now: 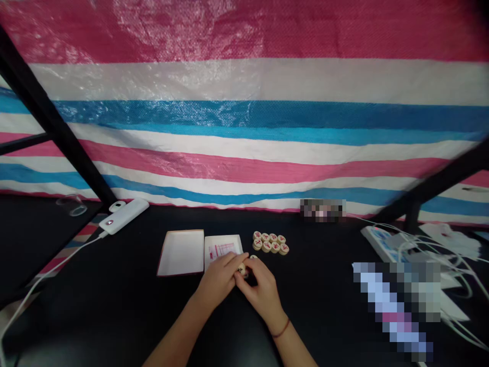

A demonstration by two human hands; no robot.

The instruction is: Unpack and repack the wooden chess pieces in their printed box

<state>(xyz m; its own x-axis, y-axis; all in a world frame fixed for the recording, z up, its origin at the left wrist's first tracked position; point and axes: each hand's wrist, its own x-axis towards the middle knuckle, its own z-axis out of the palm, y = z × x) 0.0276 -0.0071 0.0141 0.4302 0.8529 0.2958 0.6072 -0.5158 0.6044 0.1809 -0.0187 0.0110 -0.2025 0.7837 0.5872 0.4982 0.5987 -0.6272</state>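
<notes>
My left hand and my right hand meet at the middle of the black table, fingers curled together around small round wooden game pieces. How many pieces lie under the fingers is hidden. Just behind the hands lies an open shallow box, its pale lid on the left and its tray with a pink-printed sheet on the right. A cluster of several round wooden pieces with red marks sits on the table right of the box. A thin red band circles my right wrist.
A white power bank with a cable lies at the back left, near a clear glass. A white power strip with tangled cables is at the right. A striped pink, white and blue tarp hangs behind, with black metal bars.
</notes>
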